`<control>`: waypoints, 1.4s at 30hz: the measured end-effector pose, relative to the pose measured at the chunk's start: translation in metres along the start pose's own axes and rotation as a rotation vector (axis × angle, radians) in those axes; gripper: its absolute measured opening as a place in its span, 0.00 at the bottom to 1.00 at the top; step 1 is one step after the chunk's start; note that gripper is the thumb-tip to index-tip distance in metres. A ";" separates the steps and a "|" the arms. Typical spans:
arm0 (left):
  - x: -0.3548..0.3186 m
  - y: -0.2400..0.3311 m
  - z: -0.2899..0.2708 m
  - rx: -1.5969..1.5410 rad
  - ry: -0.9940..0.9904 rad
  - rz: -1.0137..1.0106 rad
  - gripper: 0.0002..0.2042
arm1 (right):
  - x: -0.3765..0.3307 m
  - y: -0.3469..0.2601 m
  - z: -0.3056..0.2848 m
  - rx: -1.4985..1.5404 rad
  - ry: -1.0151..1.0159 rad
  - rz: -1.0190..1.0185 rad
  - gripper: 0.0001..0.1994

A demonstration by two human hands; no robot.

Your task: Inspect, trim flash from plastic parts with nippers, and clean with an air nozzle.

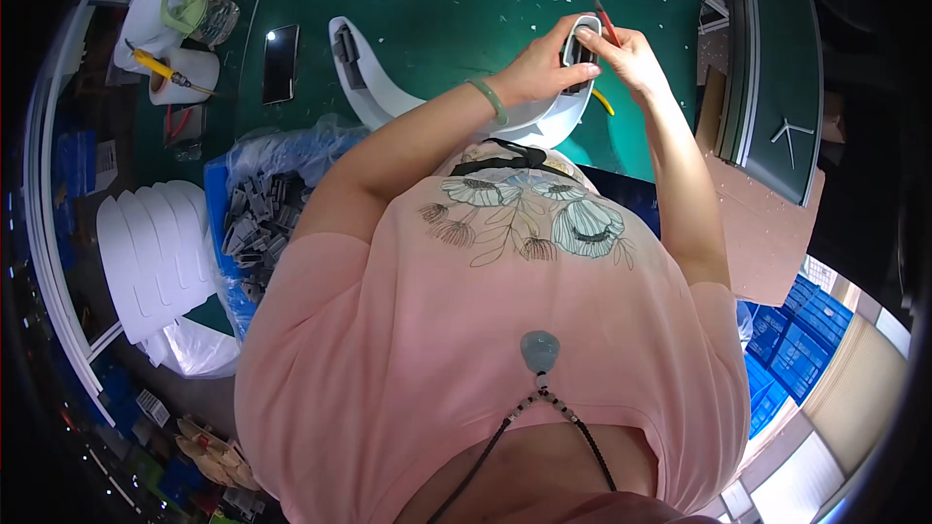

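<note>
A white curved plastic piece (pixel 383 99), bent like a U, lies across the bench close to my body. Dark grey inserts sit in its two ends; the left one (pixel 349 55) shows plainly. My left hand (pixel 542 70) is wrapped round the right end, its thumb on the dark insert (pixel 580 56) there. On the same end rests my right hand (pixel 629 58), thumb pressing at the opening. A slim red tool (pixel 608 21) with a dark pointed tip is tucked between its fingers. Beneath the white piece pokes a curved yellow handle (pixel 604 101); its other end is hidden.
On the green bench (pixel 427 0) lies a phone (pixel 281 64). Farther left are a yellow-handled soldering iron (pixel 160 66), a white roll (pixel 184 78) and a green-lidded jug (pixel 199 16). A blue bin (pixel 221 233) of grey parts and stacked white panels (pixel 155 252) flank my left side.
</note>
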State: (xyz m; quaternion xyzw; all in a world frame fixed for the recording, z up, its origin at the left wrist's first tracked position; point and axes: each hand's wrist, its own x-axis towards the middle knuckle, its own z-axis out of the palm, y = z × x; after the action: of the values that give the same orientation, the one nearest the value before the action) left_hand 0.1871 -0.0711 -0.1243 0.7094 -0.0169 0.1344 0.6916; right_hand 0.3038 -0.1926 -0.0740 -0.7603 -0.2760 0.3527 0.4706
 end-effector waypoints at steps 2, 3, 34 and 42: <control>-0.007 0.003 -0.011 0.096 0.023 -0.015 0.35 | 0.006 0.024 -0.006 0.121 -0.044 0.086 0.22; -0.013 0.007 -0.016 0.059 0.052 -0.055 0.37 | 0.011 0.033 -0.008 0.244 -0.093 0.159 0.23; -0.122 0.024 -0.004 1.362 -0.081 -0.321 0.20 | -0.077 0.170 -0.090 0.065 0.332 0.018 0.18; -0.149 0.115 0.047 1.511 0.160 -0.215 0.13 | -0.010 0.195 -0.115 -1.083 0.232 0.012 0.25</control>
State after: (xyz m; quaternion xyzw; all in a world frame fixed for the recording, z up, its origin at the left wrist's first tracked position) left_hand 0.0271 -0.1468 -0.0444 0.9753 0.1987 0.0925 0.0273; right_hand 0.4063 -0.3389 -0.2128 -0.9290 -0.3601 0.0771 0.0375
